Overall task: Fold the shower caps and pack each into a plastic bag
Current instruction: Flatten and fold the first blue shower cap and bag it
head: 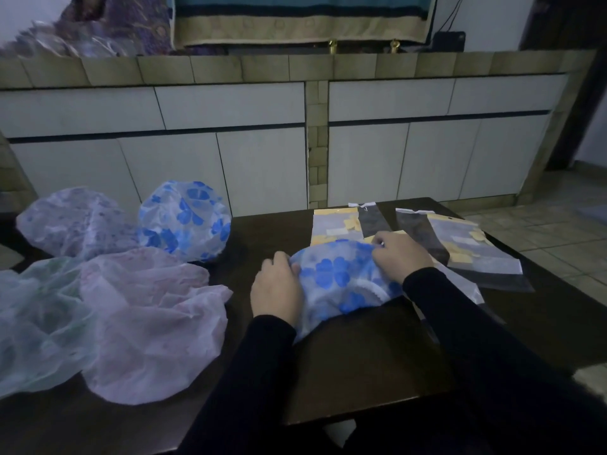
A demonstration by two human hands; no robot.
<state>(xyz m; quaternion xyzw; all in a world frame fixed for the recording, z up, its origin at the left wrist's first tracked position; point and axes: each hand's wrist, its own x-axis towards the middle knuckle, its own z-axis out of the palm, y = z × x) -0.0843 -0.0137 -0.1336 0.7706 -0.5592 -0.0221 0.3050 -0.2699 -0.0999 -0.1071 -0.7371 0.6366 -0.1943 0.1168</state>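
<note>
dim room, dark wood counter [377, 356] by white cabinets [230, 152]. blue-flower shower cap [338, 284] lies mid-counter, long axis running left-right; left hand [276, 290] and right hand [400, 254] each grasping an end, plastic bags [460, 244] just behind.

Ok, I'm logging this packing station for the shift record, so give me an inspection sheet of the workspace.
Surface: dark table, dimly lit.
Job's things: blue-flowered cap being folded; four loose caps at left; plastic bags at right.
Clutter: nothing seen.
Grips: left hand and right hand both pinch the cap's edges.
Cables: black cable on the back wall.
Surroundings: white cabinets, tiled floor.
</note>
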